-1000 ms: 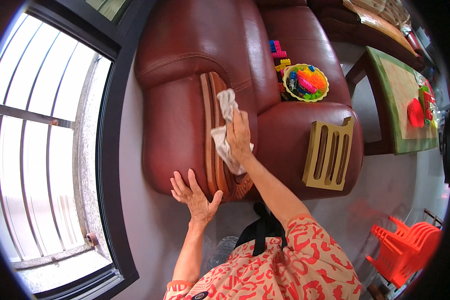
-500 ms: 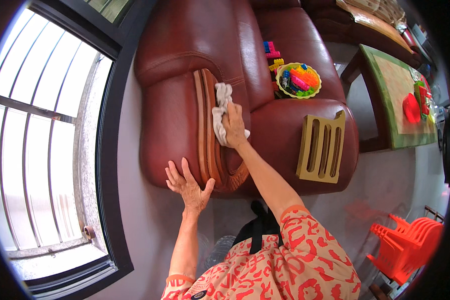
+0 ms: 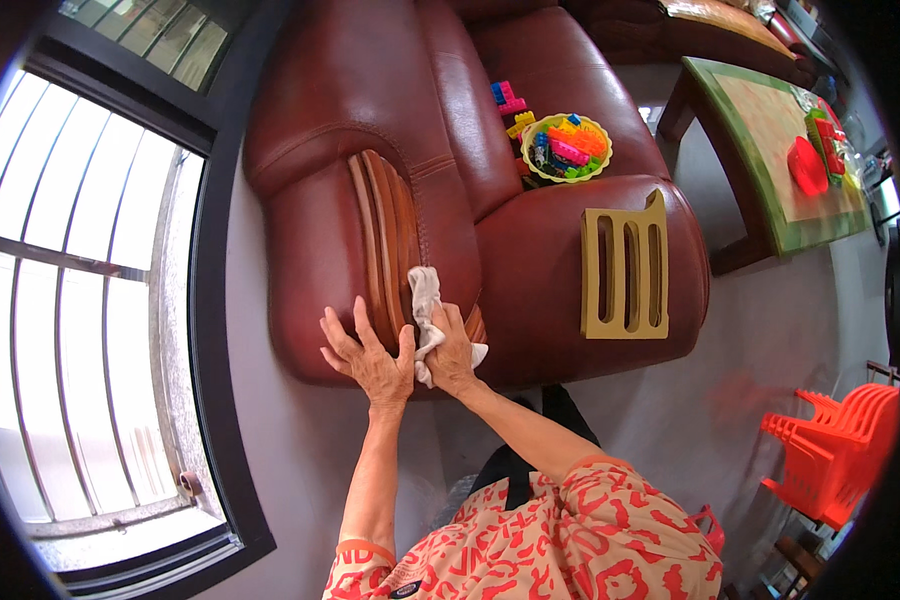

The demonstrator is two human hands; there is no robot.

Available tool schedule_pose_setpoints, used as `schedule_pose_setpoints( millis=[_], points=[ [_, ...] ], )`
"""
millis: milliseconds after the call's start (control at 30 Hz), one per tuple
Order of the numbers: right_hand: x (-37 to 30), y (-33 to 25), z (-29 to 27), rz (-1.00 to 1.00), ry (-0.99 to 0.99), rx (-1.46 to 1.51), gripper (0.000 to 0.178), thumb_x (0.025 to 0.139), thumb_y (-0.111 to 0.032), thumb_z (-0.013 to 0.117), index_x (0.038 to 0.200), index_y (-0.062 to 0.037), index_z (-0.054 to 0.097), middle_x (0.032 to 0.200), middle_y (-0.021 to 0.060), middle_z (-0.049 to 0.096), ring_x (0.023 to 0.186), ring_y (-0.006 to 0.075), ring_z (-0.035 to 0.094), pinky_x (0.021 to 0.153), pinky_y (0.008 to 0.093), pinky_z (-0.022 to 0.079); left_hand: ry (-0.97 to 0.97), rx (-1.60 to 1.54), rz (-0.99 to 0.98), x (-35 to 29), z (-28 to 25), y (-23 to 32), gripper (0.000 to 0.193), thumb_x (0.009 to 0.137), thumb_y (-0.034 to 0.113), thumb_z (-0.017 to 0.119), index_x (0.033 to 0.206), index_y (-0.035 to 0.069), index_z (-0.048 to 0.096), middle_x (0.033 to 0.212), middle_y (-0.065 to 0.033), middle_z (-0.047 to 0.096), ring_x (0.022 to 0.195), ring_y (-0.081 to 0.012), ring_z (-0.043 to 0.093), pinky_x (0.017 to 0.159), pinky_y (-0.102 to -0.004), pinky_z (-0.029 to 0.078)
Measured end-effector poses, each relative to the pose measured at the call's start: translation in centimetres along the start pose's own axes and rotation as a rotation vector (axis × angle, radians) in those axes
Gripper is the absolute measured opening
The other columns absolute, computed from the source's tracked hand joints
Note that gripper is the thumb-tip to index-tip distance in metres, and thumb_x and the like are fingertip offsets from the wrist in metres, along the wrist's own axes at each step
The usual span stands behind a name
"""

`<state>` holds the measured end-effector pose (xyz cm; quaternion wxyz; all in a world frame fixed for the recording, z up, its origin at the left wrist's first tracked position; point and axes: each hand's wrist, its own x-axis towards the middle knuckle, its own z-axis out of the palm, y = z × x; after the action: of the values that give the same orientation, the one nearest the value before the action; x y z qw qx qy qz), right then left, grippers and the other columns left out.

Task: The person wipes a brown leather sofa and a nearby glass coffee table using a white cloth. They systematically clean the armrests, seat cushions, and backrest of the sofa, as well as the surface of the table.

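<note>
A white cloth (image 3: 425, 290) lies bunched under my right hand (image 3: 452, 350), whose fingers press it against the near, curved end of the wooden armrest trim (image 3: 382, 235). My left hand (image 3: 372, 362) rests with spread fingers on the outer side of the armrest of the dark red leather sofa (image 3: 305, 270), beside the trim and just left of the cloth. Part of the trim's front end is hidden behind my right hand and the cloth.
On the seat stand a yellow basket (image 3: 592, 174) of colourful toy blocks and a slotted tan panel (image 3: 625, 275). Loose blocks (image 3: 510, 100) lie beside the basket. A green-edged table (image 3: 785, 170) is at the right, stacked orange plastic stools (image 3: 835, 450) lower right, a barred window (image 3: 70, 300) at left.
My right hand has drawn the cloth toward me along the wooden trim to its near end. My left hand stays on the armrest. The view has shifted slightly.
</note>
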<state>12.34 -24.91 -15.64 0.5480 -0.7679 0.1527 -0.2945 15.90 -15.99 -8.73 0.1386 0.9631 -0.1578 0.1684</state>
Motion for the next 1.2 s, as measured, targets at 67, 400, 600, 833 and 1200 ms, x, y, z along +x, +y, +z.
schedule_pose_setpoints(
  millis=[67,400,600,833,1200],
  points=[
    [2.3,0.2,0.3,-0.075,0.057,-0.031,0.053,0.080,-0.010,0.060,0.129,-0.0013,0.043,0.111,0.0190,0.049,0.099,0.0403,0.050,0.081,0.0463,0.045,0.000,0.029,0.063,1.0,0.0,0.6,0.068,0.084,0.049,0.058,0.141,0.014,0.043,0.152,-0.0158,0.025,0.142,-0.0347,0.021,0.110,-0.0587,0.012],
    [16.0,8.6,3.7,0.090,0.287,-0.324,0.046,0.084,-0.007,0.055,0.130,-0.0097,0.049,0.099,0.0158,0.050,0.095,0.0358,0.053,0.078,0.0461,0.046,0.084,0.031,0.071,1.3,0.5,1.2,0.058,0.080,0.036,0.049,0.131,0.010,0.056,0.147,-0.0175,0.039,0.138,-0.0373,0.031,0.112,-0.0544,0.015],
    [20.9,17.3,4.5,0.289,0.306,-0.401,0.034,0.086,-0.014,0.056,0.119,-0.0204,0.056,0.092,0.0167,0.054,0.088,0.0376,0.054,0.075,0.0487,0.046,0.069,0.036,0.070,1.1,0.7,0.7,0.060,0.080,0.039,0.045,0.130,0.007,0.056,0.145,-0.0205,0.040,0.137,-0.0383,0.032,0.113,-0.0529,0.012],
    [18.4,23.4,2.8,0.710,0.235,-0.111,0.034,0.088,-0.022,0.053,0.122,-0.0256,0.058,0.099,0.0220,0.057,0.092,0.0396,0.058,0.080,0.0488,0.048,0.095,-0.003,0.071,1.0,1.1,0.9,0.059,0.084,0.043,0.043,0.128,0.008,0.059,0.143,-0.0199,0.043,0.137,-0.0358,0.034,0.114,-0.0487,0.011],
    [7.2,12.4,0.8,0.371,0.052,-0.108,0.049,0.083,-0.004,0.052,0.130,-0.0148,0.052,0.106,0.0190,0.044,0.097,0.0386,0.051,0.086,0.0448,0.043,0.153,0.023,0.081,1.3,0.9,1.2,0.056,0.081,0.034,0.046,0.130,0.011,0.057,0.145,-0.0155,0.042,0.136,-0.0354,0.034,0.112,-0.0526,0.015]
  ],
)
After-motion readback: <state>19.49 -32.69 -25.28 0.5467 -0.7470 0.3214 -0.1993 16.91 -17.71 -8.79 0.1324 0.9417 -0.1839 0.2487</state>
